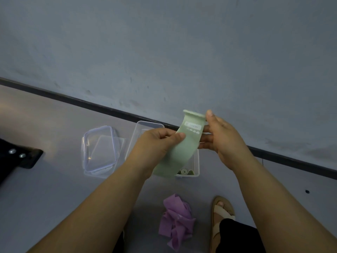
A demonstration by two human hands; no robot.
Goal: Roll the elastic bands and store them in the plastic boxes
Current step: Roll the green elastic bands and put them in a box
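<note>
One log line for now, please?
left hand: pinches green band | right hand: holds its top | open box: rolled band inside | purple bands: floor

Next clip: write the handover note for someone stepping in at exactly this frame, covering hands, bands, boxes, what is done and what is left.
Left hand: pinches the green band at its side edge.
Right hand: holds the band's top end, which looks just turned over.
Box: open on the floor under the band, one green roll inside.
Lid: on the floor left of the box.
Purple bands: a loose heap nearer the person.
Done: one roll stored.
Left: roll and store the green band, then the purple ones.
</note>
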